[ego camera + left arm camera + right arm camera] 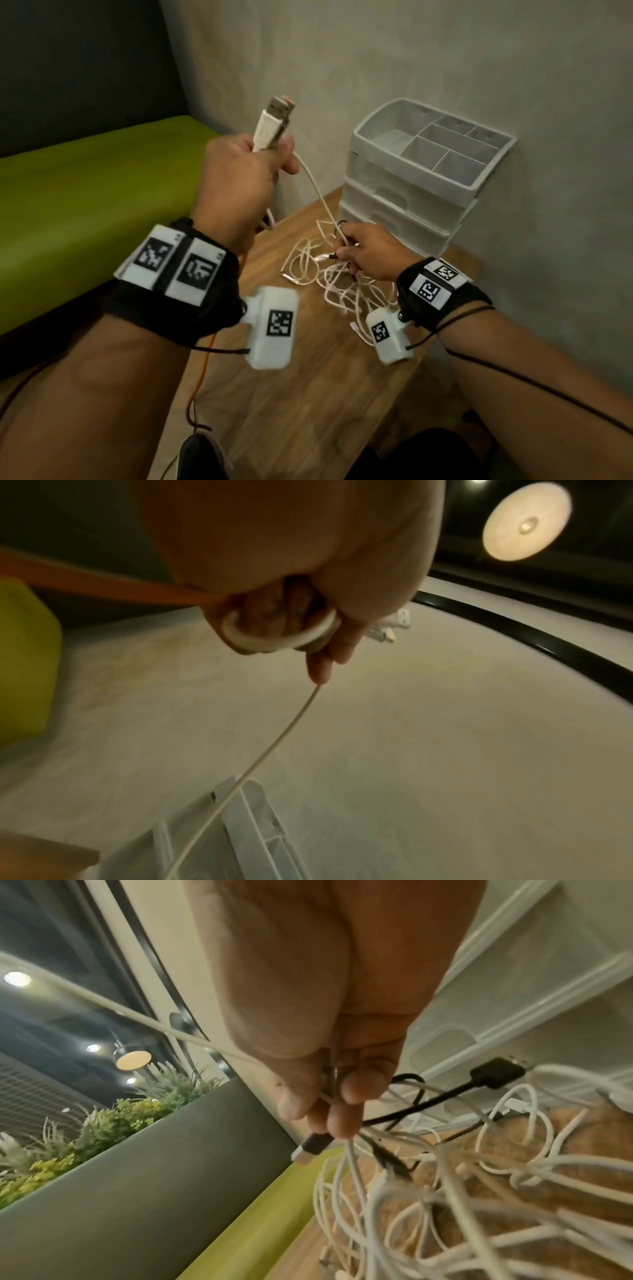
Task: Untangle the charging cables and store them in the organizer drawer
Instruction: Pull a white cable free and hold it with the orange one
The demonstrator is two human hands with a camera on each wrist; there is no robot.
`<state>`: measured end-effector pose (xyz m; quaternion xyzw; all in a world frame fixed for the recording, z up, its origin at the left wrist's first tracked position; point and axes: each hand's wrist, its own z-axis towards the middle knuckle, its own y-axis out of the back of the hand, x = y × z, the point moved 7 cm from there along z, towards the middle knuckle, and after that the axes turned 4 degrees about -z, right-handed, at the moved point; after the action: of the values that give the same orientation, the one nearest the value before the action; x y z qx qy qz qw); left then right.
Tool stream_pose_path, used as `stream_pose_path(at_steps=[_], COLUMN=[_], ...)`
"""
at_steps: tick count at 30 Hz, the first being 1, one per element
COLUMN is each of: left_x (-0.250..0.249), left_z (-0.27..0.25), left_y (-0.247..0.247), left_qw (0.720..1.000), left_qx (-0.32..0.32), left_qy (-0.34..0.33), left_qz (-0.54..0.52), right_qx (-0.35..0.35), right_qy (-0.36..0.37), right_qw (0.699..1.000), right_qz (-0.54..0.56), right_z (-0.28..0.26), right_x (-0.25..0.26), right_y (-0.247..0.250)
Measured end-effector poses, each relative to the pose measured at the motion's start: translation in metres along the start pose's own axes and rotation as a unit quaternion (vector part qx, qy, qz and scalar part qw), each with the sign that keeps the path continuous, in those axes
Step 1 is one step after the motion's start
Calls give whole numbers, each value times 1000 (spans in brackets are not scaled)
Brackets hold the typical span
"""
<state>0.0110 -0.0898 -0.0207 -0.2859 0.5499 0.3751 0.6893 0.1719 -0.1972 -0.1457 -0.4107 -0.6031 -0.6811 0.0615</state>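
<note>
My left hand [246, 168] is raised above the table and grips a bundle of cable ends, white USB plugs [274, 123] sticking up out of the fist. In the left wrist view a white cable loop [281, 639] lies in the curled fingers, and one white cable [274, 745] runs down from them. That cable [317, 192] leads to my right hand [366, 253], which pinches several strands of the tangled white and black cables [342, 284] lying on the wooden table [308, 394]. A black cable [445, 1096] passes between the right fingers [342, 1123]. The white organizer [411, 181] stands behind with its drawers closed.
The organizer's top tray [431, 144] has several empty compartments. A grey wall [445, 51] is right behind it. A green bench [85, 178] runs along the left of the table. An orange cable [205, 359] hangs off the table's left edge.
</note>
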Motion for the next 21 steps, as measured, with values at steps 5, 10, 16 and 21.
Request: stream_pose_path(at_steps=[5, 10, 16, 21], left_x=[11, 11, 37, 78], left_z=[19, 10, -12, -14], left_y=[25, 20, -41, -53], left_qw=[928, 859, 951, 951], left_qx=[-24, -10, 98, 153], left_qy=[19, -43, 21, 57], left_qz=[371, 511, 291, 264], right_qx=[-53, -1, -35, -89], right_qy=[-26, 18, 76, 102], right_qw=[997, 987, 988, 990], right_qz=[56, -163, -129, 23], right_z=[-1, 3, 1, -1], right_x=[-12, -2, 22, 38], right_y=[19, 20, 17, 34])
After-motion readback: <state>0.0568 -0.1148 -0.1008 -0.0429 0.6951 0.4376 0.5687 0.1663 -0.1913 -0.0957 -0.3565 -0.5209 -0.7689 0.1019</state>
